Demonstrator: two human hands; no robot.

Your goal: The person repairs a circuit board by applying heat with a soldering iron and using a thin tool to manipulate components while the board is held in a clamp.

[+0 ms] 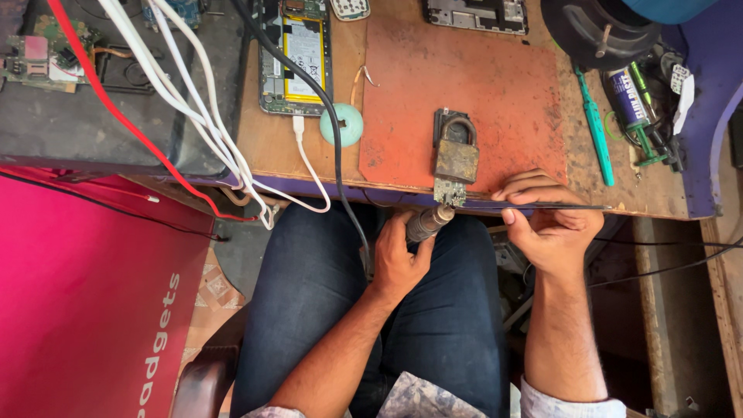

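The left hand (pixel 398 259) is clenched around a hot-air nozzle handle (pixel 428 223). The handle's long axis runs diagonally from lower left to upper right, with its metal tip pointing up and away from the person toward a small green circuit board (pixel 450 192). The board sits at the near edge of the counter (pixel 271 147), just below a rusty padlock (pixel 455 149).

The right hand (pixel 551 220) has its fingers pinched on thin tweezers (pixel 534 207). The tweezers lie nearly horizontal along the counter edge, with their long axis running left to right and 1 end reaching toward the board.

A green screwdriver (pixel 595 135) lies farther right, well apart.
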